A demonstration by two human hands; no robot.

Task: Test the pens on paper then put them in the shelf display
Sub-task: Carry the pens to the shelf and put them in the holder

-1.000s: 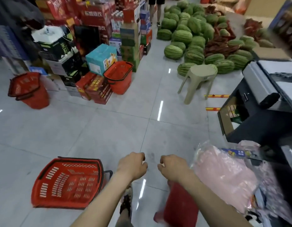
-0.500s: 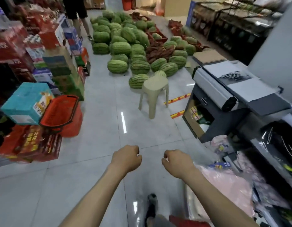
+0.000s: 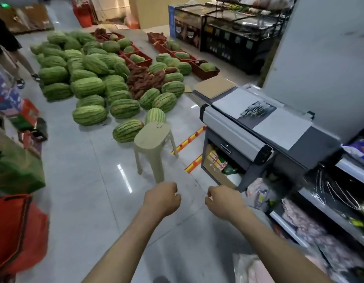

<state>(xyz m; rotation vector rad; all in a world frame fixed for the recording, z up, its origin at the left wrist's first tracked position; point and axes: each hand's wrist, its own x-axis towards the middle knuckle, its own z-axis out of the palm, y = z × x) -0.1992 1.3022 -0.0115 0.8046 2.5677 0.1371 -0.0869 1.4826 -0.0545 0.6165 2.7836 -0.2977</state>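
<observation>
Holding both bare forearms out over the grey tiled floor (image 3: 85,190), person stands in a shop aisle. Left hand (image 3: 161,199) is clenched, fingers curled under, nothing visible in it. Right hand (image 3: 225,202) is also curled into a loose fist, thumb near the forefinger, nothing visible in it; the two hands are near each other, not touching. Shelf (image 3: 285,225) of packaged goods runs along the right edge, just beside and beyond the right forearm, nearer that hand than the left. Goods there are blurred, so cannot tell if any pens sit among them. Beige plastic stool (image 3: 151,139) stands ahead of the left hand. Grey counter (image 3: 248,127) is ahead of the right hand. Watermelons (image 3: 89,86) are piled on the floor further back. Red basket (image 3: 11,227) sits at the left edge.
</observation>
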